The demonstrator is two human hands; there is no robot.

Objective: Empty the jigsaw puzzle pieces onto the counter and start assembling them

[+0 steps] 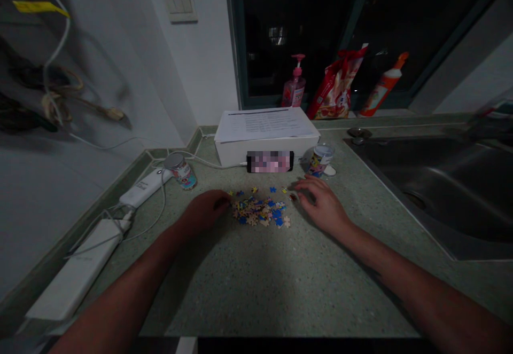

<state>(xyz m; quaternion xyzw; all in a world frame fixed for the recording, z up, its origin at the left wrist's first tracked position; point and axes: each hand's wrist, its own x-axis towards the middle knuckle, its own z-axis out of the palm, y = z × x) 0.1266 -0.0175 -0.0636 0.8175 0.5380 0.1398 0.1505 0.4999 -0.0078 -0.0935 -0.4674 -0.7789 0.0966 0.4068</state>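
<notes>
Left hand (205, 211) hangs low over the green speckled counter (256, 284), its fingers curled inward at the left edge of the jigsaw puzzle pieces (258, 214); whether it pinches a piece cannot be told. Right hand (323, 205) is half open at the other side, thumb apart from the bent fingers; a small reddish piece (292, 197) lies by its fingertips, contact unclear.

From the far left, a white cable (59, 49) with a yellow tag (40, 7) hangs by the wall. Below, a long white block (78, 271) and a smaller white block (145, 187) lie along the counter's left edge, with cords about them. Next comes a printed jar (185, 177) with a grey lid, tilted in view.

In the middle, the pieces form a loose heap of blue, tan and yellow between the hands, with a few set apart in a row behind it. Beyond them a smartphone (270, 162), its screen blurred, leans against a white box (232, 152) topped with a printed sheet (266, 124). On the windowsill behind stands a pink pump bottle (294, 89).

Farther right, a clear printed jar (319, 160) stands behind the right hand, beside a small white disc (329, 171). On the sill are a red bag (335, 89) and an orange squeeze bottle (381, 91); a steel sink (449, 183) fills the right side.
</notes>
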